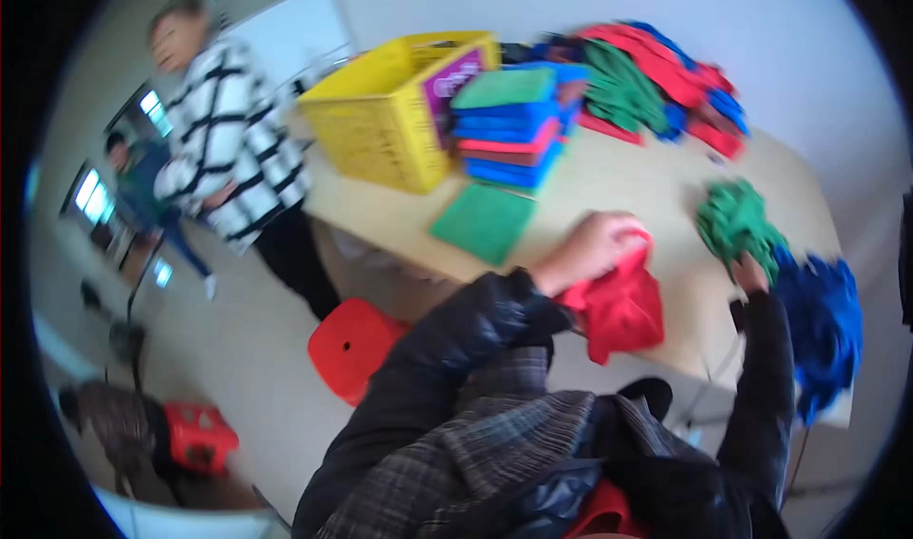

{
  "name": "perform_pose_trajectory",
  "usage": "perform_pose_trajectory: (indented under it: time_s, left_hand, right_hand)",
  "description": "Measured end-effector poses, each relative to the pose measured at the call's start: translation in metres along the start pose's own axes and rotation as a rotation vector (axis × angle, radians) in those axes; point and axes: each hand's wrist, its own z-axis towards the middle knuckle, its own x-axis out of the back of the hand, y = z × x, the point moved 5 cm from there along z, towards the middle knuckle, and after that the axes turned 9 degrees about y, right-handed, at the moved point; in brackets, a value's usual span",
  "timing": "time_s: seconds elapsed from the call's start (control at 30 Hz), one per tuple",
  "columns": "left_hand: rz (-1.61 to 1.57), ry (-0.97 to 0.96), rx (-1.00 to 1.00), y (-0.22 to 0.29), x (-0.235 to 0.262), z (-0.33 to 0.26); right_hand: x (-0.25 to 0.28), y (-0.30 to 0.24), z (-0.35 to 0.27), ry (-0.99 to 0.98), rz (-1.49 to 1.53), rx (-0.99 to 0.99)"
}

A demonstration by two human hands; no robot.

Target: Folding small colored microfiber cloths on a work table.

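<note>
Striped black and white, a bystander's jumper [228, 130] fills the far left, with a red stool [354, 344] on the floor below. Over to the table [628, 182] now: a yellow crate [390, 121] sits at its left end, and just beside it a neat stack of folded cloths [509, 125], a single folded green cloth [483, 221] lying flat in front of the stack. And the left hand [590, 249] is closed on a red cloth [618, 301], fingers bunched into the fabric, the cloth draping over the near table edge. Behind, a loose heap of cloths [656, 78] in red, green and blue sprawls across the far side. Moving right, the right hand [751, 273] is up against a crumpled green cloth [737, 221] — it's blurred, so whether it actually grips I cannot tell. Just beside it, a blue cloth [823, 320] hangs off the table's right corner.
</note>
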Motion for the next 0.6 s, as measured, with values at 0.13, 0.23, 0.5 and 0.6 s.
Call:
perform_pose_trajectory:
  time_s: [0.13, 0.23, 0.5, 0.6]
  left_hand:
    - [0.295, 0.099, -0.178, 0.012, 0.008, -0.014]
    - [0.335, 0.160, -0.237, 0.023, -0.006, -0.011]
    - [0.424, 0.129, -0.323, 0.038, -0.010, -0.008]
    - [0.510, 0.138, -0.359, 0.036, 0.002, -0.017]
  right_hand:
    - [0.109, -0.209, -0.097, -0.162, 1.014, 0.305]
    - [0.154, -0.283, -0.170, -0.300, 1.205, 0.356]
    - [0.141, -0.276, -0.166, -0.104, 1.180, 0.339]
    - [0.144, -0.282, -0.175, 0.070, 0.905, 0.453]
